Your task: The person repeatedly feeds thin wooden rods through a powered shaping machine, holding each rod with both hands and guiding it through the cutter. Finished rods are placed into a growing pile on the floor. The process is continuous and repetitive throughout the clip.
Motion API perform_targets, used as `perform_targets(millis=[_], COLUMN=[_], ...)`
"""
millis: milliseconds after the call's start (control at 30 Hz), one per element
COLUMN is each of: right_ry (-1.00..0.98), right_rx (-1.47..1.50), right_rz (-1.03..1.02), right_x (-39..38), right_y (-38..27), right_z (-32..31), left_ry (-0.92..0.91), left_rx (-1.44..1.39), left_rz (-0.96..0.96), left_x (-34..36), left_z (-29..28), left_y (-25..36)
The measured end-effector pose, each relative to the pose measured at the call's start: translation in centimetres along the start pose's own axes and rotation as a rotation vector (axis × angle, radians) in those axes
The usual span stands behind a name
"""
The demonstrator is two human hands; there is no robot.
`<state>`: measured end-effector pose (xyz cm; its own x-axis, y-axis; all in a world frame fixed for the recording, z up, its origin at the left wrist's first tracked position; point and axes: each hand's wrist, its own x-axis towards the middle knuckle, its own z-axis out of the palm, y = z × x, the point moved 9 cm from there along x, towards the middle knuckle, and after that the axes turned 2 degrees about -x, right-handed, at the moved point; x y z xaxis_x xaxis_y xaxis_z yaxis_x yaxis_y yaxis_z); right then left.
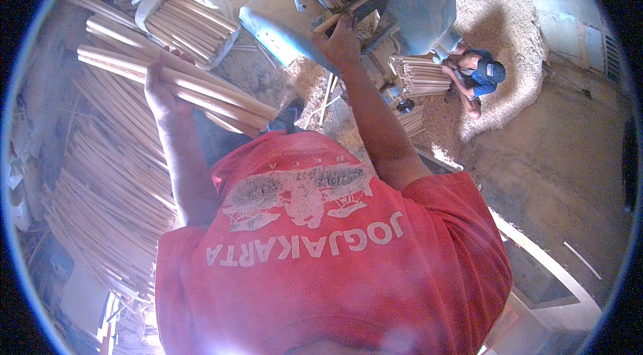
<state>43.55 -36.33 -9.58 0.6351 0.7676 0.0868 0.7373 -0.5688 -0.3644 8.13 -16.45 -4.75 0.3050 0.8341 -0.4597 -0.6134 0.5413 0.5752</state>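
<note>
Head view: my left hand [163, 80] is gripping pale wooden sticks [222, 95] mid-length, likely for balance. My right hand [340, 43] is reaching the blue metal machine [422, 10], grip unclear.

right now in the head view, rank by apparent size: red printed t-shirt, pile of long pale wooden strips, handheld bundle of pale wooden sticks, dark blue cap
1. Red printed t-shirt, helped by nearness to the camera
2. Pile of long pale wooden strips
3. Bundle of pale wooden sticks
4. Dark blue cap
</note>
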Motion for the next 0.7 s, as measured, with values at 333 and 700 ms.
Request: perform_targets(millis=[333, 700], right_ry=[-0.201, -0.069], right_rx=[0.013, 0.083], right_rz=[0.219, 0.162], right_x=[0.2, 0.0], right_y=[1.3, 0.7], right_z=[0.9, -0.4], left_ry=[-0.066, -0.006], left_rx=[0.063, 0.069], left_rz=[0.031, 0.004], left_x=[0.2, 0.5], left_z=[0.5, -0.4], left_y=[0.1, -0.2])
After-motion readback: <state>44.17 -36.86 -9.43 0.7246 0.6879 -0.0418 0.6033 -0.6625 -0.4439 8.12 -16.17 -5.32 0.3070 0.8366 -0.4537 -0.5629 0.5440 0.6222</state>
